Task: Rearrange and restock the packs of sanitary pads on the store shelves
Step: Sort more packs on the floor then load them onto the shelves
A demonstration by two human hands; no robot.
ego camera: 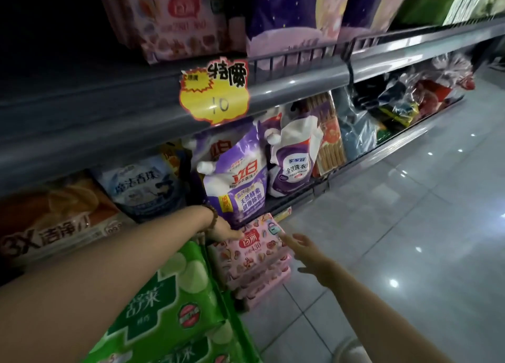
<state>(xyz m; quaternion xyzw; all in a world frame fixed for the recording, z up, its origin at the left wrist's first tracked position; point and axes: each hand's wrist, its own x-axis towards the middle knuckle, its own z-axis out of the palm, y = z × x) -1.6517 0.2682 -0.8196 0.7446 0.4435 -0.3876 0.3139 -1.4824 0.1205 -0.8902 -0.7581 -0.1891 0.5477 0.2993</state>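
Pretty dim aisle here, with a glossy grey tiled floor [410, 226] running off to the far right and ceiling lights reflecting in it. The stack of pink pad packs [254, 264] sits low down at the foot of the shelving, right beside the green packs [169, 294] on the near left. The left hand [224, 230], beaded bracelet [211, 215] on its wrist, rests on the stack's top left edge. The fingers are hidden, so I can't tell if it's actually gripping. The right hand [303, 249] is loose with fingers spread, its index tip just touching the top pack's right corner.

Behind the stack, the bottom shelf holds a purple detergent pouch [240, 177] and a white-and-purple pouch [295, 160]. A yellow price sign [216, 92] hangs off the grey shelf edge [295, 86] above. More pink and purple packs sit on the upper shelf, though they're blurry.
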